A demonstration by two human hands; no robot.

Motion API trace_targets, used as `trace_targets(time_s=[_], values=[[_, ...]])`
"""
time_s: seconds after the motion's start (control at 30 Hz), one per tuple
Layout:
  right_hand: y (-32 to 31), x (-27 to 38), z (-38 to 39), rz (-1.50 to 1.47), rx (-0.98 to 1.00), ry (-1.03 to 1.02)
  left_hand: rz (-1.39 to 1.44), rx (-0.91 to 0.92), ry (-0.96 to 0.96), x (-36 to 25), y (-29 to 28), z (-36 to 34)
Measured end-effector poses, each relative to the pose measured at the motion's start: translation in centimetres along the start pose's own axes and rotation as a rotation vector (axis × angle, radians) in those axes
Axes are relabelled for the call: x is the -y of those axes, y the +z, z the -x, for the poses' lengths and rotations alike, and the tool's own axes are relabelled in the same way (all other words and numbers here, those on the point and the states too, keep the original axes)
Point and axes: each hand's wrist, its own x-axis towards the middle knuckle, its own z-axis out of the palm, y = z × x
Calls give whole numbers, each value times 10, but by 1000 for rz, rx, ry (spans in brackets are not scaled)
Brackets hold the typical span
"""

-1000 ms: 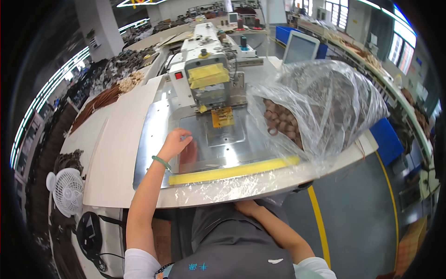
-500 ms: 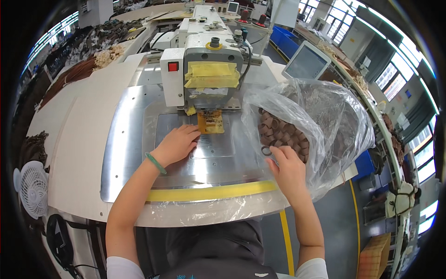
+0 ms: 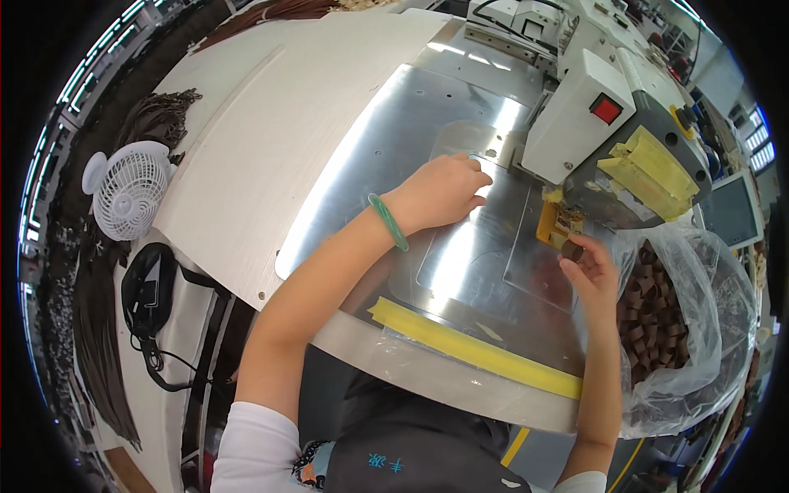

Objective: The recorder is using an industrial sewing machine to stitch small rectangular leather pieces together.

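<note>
My right hand (image 3: 593,271) pinches a small brown strap loop (image 3: 573,250) between thumb and fingers, just in front of the yellow clamp plate (image 3: 552,223) under the machine head (image 3: 649,177). Over the shiny metal bed (image 3: 353,222), left of that head, my left hand (image 3: 440,193) reaches out with its thumb apart from its bent fingers. I see nothing held in it, though the fingertips are partly hidden. Many similar brown loops (image 3: 653,320) lie in a clear plastic bag (image 3: 727,329) beside my right forearm.
Yellow tape (image 3: 477,349) runs along the bed's front edge. A white fan (image 3: 131,193) and a black pouch with a cord (image 3: 149,283) are at the left. Behind the bag stands a screen (image 3: 734,209). Bundled brown strips (image 3: 103,345) hang at far left.
The view has swung left. My right hand has come from the bag to the clamp plate with a brown loop. My left hand has left the clamp plate and moved left over the bed.
</note>
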Motion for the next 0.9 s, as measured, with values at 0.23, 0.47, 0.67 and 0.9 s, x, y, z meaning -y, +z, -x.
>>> trace_targets(time_s=[0.23,0.47,0.67,0.9], values=[[-17,-15,-16,-36,91,239,185,255,22,-74,19,-34],[-15,-8,-1,-251,125,321,562,216,-98,-81,40,-47],[-4,-2,2,-261,51,371,803,140,-266,-87,41,-49],[-14,2,0,372,155,140,786,216,-63,-74,47,-39]])
